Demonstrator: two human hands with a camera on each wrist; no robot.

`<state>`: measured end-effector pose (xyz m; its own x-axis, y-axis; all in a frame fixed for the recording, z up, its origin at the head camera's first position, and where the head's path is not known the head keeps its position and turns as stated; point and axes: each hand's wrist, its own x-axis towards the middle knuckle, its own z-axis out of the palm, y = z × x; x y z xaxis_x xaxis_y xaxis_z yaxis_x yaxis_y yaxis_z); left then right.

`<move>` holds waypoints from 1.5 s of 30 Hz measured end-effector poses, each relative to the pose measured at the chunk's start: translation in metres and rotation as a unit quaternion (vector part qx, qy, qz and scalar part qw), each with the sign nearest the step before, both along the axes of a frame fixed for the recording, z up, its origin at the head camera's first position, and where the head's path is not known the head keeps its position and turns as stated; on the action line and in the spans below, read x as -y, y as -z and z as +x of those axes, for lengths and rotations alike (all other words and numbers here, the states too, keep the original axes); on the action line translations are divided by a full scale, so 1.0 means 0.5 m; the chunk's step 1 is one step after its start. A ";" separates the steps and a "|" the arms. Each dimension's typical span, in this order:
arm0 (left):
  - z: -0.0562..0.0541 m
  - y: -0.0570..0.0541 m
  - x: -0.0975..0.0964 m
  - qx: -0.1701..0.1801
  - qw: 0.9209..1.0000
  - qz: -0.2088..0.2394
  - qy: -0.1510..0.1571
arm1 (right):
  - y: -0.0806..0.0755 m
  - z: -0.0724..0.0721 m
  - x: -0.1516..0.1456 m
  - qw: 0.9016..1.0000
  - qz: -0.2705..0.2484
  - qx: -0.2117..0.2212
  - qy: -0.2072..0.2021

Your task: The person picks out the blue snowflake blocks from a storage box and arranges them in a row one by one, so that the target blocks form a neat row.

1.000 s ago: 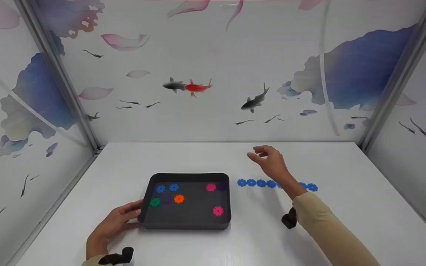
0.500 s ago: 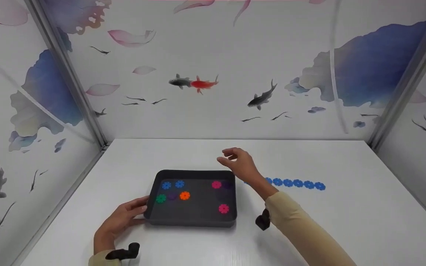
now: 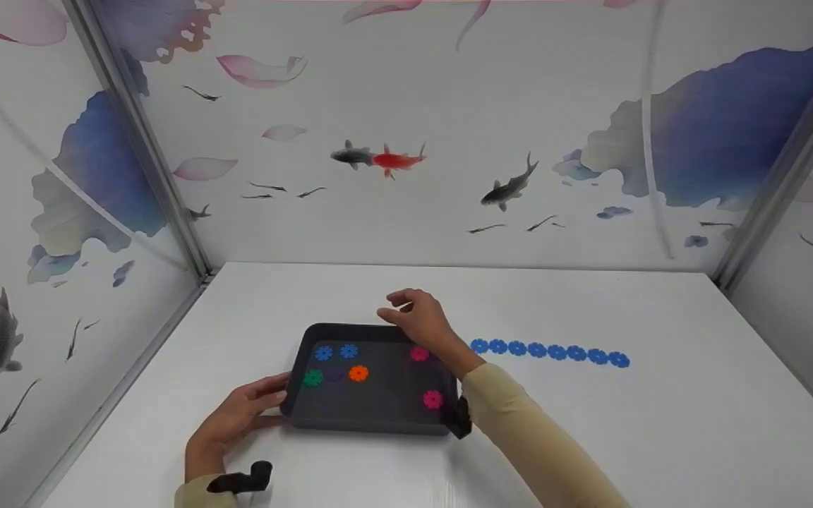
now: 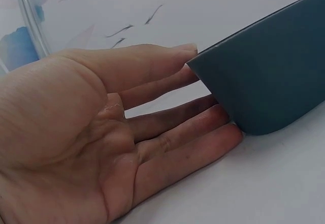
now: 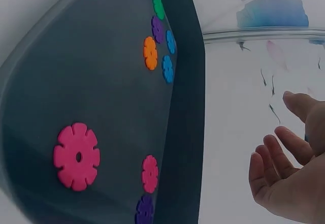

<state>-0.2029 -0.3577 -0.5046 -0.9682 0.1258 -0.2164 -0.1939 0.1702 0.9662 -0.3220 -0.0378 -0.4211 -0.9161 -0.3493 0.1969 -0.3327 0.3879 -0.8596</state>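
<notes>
A dark grey rectangular tray (image 3: 392,416) rests on the white table, holding several flower-shaped plastic discs. A green disc (image 3: 313,378), an orange disc (image 3: 358,373) and two blue discs lie on its left side, with a purple one among them. On its right are a pink disc (image 3: 432,399), another pink and a purple disc, partly behind my right forearm. My left hand (image 3: 237,409) touches the tray's left wall with fairly straight fingers; its thumb meets the rim. My right hand (image 3: 417,317), fingers loosely bent and holding nothing, hovers above the tray's far rim.
A row of blue flower discs (image 3: 537,350) runs edge to edge on the table, right of the tray. Printed wall panels (image 3: 449,85) enclose the table at the back and both sides, with metal posts (image 3: 142,141) at the corners.
My right hand has moved left, from over the blue row to above the tray's far rim, uncovering the row. My left hand stays at the tray. The head view has shifted slightly.
</notes>
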 end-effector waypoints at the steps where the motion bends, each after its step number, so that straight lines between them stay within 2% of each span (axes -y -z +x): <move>1: 0.000 0.000 -0.001 0.001 1.000 -0.001 -0.003 | 0.003 0.000 0.008 1.000 0.000 0.003 -0.001; 9: 0.002 -0.003 -0.008 0.004 1.000 -0.010 -0.015 | 0.036 0.010 0.070 0.999 -0.004 0.039 0.002; 13: 0.002 0.002 -0.009 -0.002 1.000 -0.007 -0.013 | 0.060 0.018 0.097 0.998 -0.009 0.062 0.026; 17: 0.002 0.008 -0.011 0.001 1.000 -0.005 -0.012 | 0.082 0.023 0.116 0.996 0.008 0.081 0.046; 23: -0.009 0.002 -0.014 -0.010 1.000 0.001 -0.003 | 0.097 0.015 0.137 0.993 0.019 0.087 0.077; 29: -0.007 -0.002 -0.011 -0.013 1.000 -0.003 -0.004 | 0.108 0.016 0.155 0.993 0.029 0.095 0.061; 33: -0.007 -0.001 -0.010 -0.015 1.000 -0.003 0.002 | 0.113 0.019 0.159 0.992 0.035 0.098 0.068; 40: 0.001 0.000 -0.003 -0.011 1.000 -0.005 -0.004 | 0.118 0.020 0.170 0.993 0.057 0.084 0.065; 45: 0.004 -0.001 -0.003 -0.007 1.000 -0.005 -0.007 | 0.123 0.023 0.174 0.992 0.089 0.071 0.049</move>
<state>-0.2010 -0.3564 -0.5040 -0.9725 0.1112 -0.2046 -0.1833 0.1764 0.9671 -0.3106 -0.1250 -0.4825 -0.9612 -0.2756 0.0066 -0.1668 0.5623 -0.8099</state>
